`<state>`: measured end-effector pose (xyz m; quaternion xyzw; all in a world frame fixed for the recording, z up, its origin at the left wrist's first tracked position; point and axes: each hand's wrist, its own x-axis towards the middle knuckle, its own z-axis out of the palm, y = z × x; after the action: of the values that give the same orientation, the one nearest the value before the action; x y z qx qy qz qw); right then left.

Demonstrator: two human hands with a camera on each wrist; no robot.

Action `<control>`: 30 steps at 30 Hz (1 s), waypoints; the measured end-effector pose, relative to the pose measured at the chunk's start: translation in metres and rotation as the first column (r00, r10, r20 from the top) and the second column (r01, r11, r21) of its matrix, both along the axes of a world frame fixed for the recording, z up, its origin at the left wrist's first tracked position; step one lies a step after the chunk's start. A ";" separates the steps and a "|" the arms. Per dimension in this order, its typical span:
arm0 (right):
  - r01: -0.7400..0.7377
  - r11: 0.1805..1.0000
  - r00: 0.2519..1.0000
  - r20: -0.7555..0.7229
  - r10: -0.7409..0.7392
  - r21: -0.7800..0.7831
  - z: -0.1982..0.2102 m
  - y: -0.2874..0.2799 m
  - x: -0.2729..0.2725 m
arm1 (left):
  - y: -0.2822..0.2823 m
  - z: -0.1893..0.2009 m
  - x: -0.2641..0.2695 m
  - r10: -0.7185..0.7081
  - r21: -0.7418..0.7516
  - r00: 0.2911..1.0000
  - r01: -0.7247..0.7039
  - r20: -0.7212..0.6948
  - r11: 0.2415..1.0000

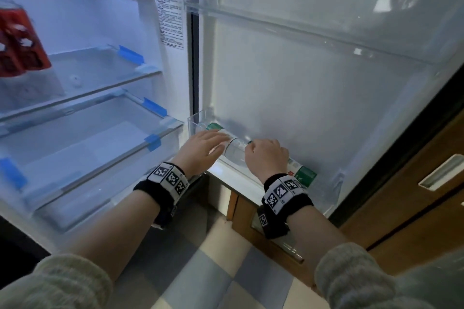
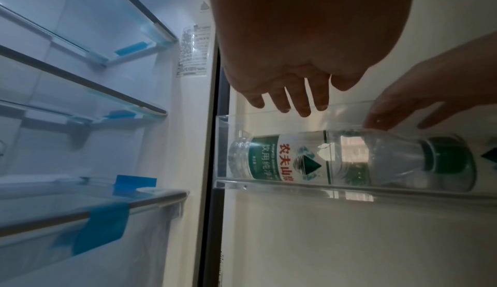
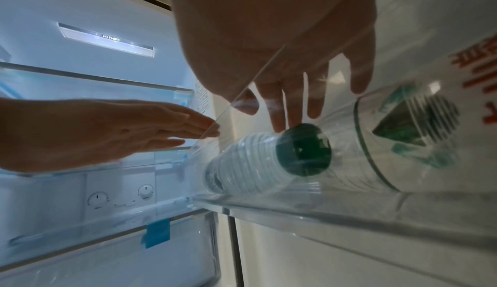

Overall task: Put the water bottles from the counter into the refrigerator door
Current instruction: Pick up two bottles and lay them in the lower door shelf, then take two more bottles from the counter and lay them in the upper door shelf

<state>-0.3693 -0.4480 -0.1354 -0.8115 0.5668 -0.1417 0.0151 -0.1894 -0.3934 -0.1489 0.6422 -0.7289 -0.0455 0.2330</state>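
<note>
2 clear ribbed plastic bottles, green labels, lie end to end in clear door bin point(image 1: 334, 193). Left bottle point(image 2: 296, 157), right bottle point(image 3: 419, 138). Left hand point(image 1: 200, 150) fingers straight, slightly spread, above. Right hand point(image 1: 266, 158) fingertips touch left bottle nr green cap.

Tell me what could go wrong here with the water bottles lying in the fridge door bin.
1. Both clear green-labelled water bottles, one with its green cap pointing at the other, lie on their sides in the clear plastic door bin, so they may roll or shift when the door swings.
2. The left hand hovers open and the right hand's fingers only touch near the cap; a nudge could skew the bottles.
3. A loose cap could leak sideways.
</note>
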 end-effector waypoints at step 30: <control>-0.945 0.280 0.195 0.396 0.897 -0.169 -0.040 0.432 0.324 | 0.524 -0.015 0.184 0.810 0.077 0.541 -0.819 -0.225 0.569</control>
<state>-0.0448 -0.0161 -0.1751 -0.9330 -0.0431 -0.2420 0.2627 -0.0049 0.1304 -0.1643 0.8922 -0.3150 0.0056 0.3236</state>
